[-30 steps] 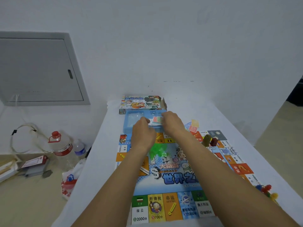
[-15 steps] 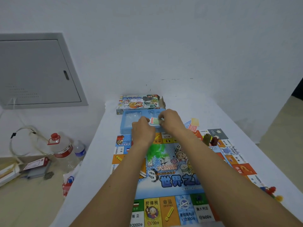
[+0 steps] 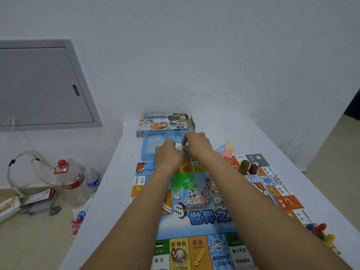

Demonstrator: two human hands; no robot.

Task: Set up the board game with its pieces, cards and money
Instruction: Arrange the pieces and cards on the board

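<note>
- Paper play-money bills (image 3: 180, 148) sat pinched between our left hand (image 3: 169, 154) and right hand (image 3: 196, 145), over the blue plastic tray (image 3: 148, 152) at twelve o'clock.
- We judged setup partly done: colourful square game board (image 3: 202, 207) laid flat, money undealt.

Game board (image 3: 204, 209) flat on table — blue tray (image 3: 150, 152) beyond it.
</note>
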